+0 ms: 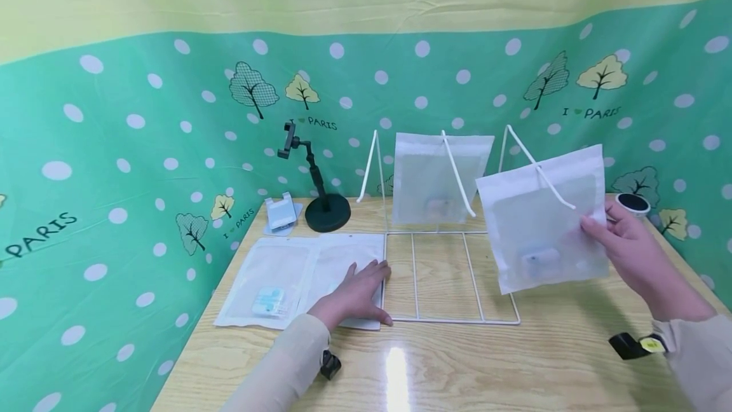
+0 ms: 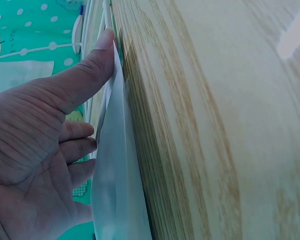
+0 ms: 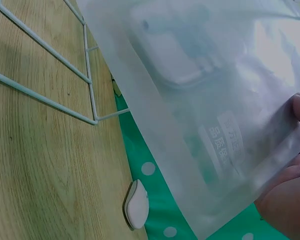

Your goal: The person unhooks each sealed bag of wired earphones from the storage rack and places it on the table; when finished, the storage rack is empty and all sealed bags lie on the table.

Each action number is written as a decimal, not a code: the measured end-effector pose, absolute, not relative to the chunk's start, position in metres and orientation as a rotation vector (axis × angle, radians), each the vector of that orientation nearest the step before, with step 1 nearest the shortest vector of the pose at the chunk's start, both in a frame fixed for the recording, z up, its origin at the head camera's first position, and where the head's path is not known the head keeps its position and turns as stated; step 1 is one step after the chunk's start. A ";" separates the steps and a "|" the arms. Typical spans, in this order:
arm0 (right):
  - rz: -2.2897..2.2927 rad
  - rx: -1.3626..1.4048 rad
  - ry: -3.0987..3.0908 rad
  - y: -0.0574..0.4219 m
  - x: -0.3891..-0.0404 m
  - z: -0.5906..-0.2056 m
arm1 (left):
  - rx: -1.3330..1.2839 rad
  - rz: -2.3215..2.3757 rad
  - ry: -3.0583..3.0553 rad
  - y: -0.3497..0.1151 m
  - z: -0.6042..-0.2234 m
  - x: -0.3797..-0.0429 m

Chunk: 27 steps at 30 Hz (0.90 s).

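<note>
Right of centre in the head view, the right hand (image 1: pixel 626 234) pinches the side edge of a pouch (image 1: pixel 546 221) between thumb and fingers. The pouch is squarish, milky and translucent, with a plain white border all round; it hangs slightly tilted, a white prong (image 1: pixel 523 151) of the wire rack (image 1: pixel 452 321) passing through its top border. A rounded pale object (image 1: pixel 542 264) shows blurrily near its bottom. In the right wrist view the film is glossy and creased, with pale printed characters (image 3: pixel 222 142) at lower centre and the rounded object at upper centre.

At lower centre of the head view, the left hand (image 1: pixel 357 291) rests on another pouch (image 1: pixel 343 248) lying flat on the table (image 1: pixel 457 367), fingers straight and thumb spread away by the rack's front corner. One more flat pouch (image 1: pixel 274 272) lies left of it; a similar hanging pouch (image 1: pixel 420 173) is at upper centre.
</note>
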State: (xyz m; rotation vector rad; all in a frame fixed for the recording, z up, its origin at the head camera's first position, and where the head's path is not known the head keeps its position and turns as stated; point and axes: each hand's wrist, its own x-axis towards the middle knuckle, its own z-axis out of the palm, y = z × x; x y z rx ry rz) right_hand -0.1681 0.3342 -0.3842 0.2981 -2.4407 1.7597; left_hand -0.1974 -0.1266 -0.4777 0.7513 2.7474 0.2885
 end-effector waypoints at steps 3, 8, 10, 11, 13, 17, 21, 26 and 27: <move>1.826 0.369 -2.389 0.337 -0.163 -0.384 | 0.751 0.286 2.749 -0.127 -0.477 -0.197; 1.780 0.392 -2.428 0.340 -0.153 -0.384 | 0.740 0.288 2.747 -0.127 -0.477 -0.197; 1.721 0.344 -2.482 0.341 -0.149 -0.383 | 0.738 0.286 2.747 -0.128 -0.477 -0.197; 1.723 0.325 -2.489 0.341 -0.147 -0.383 | 0.737 0.287 2.747 -0.128 -0.476 -0.197; 1.705 0.294 -2.512 0.343 -0.143 -0.383 | 0.736 0.286 2.746 -0.128 -0.476 -0.196; 1.785 0.326 -2.450 0.346 -0.136 -0.384 | 0.730 0.285 2.747 -0.129 -0.475 -0.196; 1.837 0.378 -2.409 0.350 -0.130 -0.385 | 0.727 0.291 2.744 -0.130 -0.476 -0.196; 1.806 0.376 -2.405 0.355 -0.121 -0.388 | 0.725 0.291 2.740 -0.131 -0.479 -0.197; 1.827 0.392 -2.379 0.356 -0.120 -0.388 | 0.723 0.288 2.739 -0.132 -0.479 -0.197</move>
